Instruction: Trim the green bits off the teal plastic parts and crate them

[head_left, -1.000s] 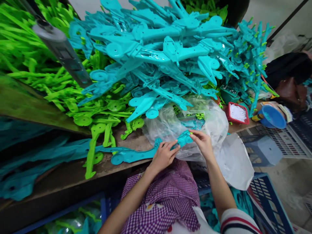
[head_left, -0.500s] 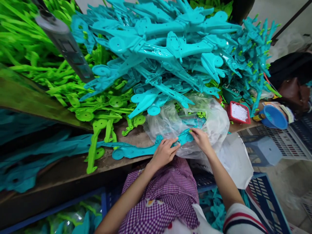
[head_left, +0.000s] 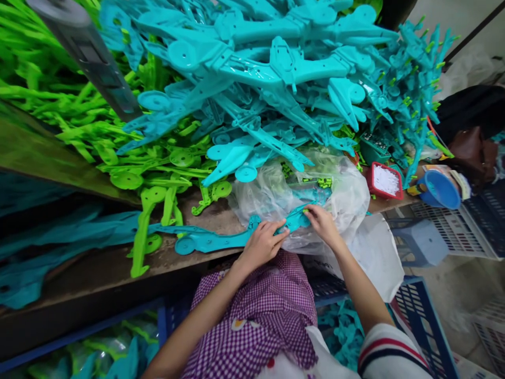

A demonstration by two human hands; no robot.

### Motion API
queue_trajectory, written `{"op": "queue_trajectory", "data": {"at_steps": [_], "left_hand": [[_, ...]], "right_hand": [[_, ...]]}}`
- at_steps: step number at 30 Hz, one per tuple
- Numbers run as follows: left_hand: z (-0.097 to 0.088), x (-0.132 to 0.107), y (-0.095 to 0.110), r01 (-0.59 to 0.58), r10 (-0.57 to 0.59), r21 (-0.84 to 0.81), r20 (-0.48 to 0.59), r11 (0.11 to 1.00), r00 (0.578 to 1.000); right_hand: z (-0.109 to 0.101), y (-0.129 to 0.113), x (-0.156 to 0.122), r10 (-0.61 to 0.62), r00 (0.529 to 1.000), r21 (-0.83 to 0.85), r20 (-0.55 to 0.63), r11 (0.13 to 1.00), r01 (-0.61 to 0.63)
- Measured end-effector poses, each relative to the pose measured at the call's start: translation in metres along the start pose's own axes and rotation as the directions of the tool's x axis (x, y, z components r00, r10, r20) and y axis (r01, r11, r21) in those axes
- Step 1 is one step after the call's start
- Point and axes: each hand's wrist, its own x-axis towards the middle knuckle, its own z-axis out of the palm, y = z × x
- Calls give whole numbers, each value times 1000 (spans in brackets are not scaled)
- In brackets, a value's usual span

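A long turquoise plastic part [head_left: 221, 241] lies along the front edge of the bench, its right end over a clear plastic bag [head_left: 349, 200]. My left hand [head_left: 263, 243] grips the part near its middle, fingers across the top. At the part's right end, my right hand [head_left: 322, 223] pinches a small bright green plastic piece [head_left: 305, 211] against it. Its exact shape is mostly hidden by the fingertips. More small green pieces [head_left: 325, 182] lie inside the open bag, just beyond my hands.
Turquoise parts [head_left: 272, 71] are heaped behind the bag, with lime green parts [head_left: 130, 179] to the left. On the right stand a red tray [head_left: 401, 181] of small white pieces and a blue bowl [head_left: 452, 192]. A blue crate [head_left: 424, 310] sits below.
The view has shifted slightly, so the bench and piles appear a little further left. Both hands keep their places on the turquoise part, the right still pinching the green piece.
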Motion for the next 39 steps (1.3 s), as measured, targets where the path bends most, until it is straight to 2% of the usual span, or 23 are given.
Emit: {"op": "queue_trajectory", "data": {"at_steps": [4, 10, 12, 15, 18, 20, 22, 26, 28, 30, 32, 33, 35, 37, 39], "left_hand": [[0, 0, -1, -10, 10, 25, 5, 1000, 1000], [1, 0, -2, -25, 25, 25, -6, 999, 1000], [1, 0, -3, -21, 21, 22, -11, 1000, 1000], [4, -1, -4, -27, 27, 14, -19, 1000, 999], [9, -3, -7, -39, 40, 17, -45, 999, 998], [10, -3, -9, -62, 64, 29, -60, 998, 996], [9, -4, -10, -94, 96, 42, -61, 995, 993], [-7, -11, -3, -148, 150, 35, -74, 988, 986], [-21, -16, 5, -182, 185, 36, -83, 983, 979], [-38, -21, 17, -220, 225, 68, -76, 973, 971], [-60, -23, 35, -251, 260, 131, -57, 959, 964], [-72, -23, 45, -268, 280, 175, -51, 948, 959], [-96, -22, 70, -314, 345, 274, -74, 909, 936], [-116, -20, 94, -375, 458, 350, -191, 858, 868], [-128, -19, 112, -420, 535, 356, -344, 835, 772]], "right_hand": [[-2, -2, 4, -92, 993, -120, 74, 988, 101], [-8, -7, 17, -115, 964, -319, 240, 929, 190], [-6, -6, 20, -117, 959, -346, 257, 915, 205], [3, -2, 16, -116, 973, -352, 201, 918, 183], [12, 0, 7, -117, 990, -295, 81, 946, 136], [12, -4, 0, -132, 991, -218, 11, 967, 131], [2, -13, -6, -165, 985, -170, -46, 973, 155], [-31, -34, -9, -156, 973, -243, -169, 964, 112], [-44, -41, -8, -143, 984, -294, -109, 950, 105], [-52, -45, -10, -148, 989, -312, 18, 939, 146], [-55, -47, -19, -170, 984, -306, 47, 936, 176], [-56, -46, -26, -189, 982, -300, -3, 937, 179], [-56, -43, -44, -226, 956, -278, -189, 946, 168], [-54, -34, -62, -198, 894, -209, -402, 970, 122], [-54, -23, -79, -64, 807, -74, -587, 997, 25]]}}
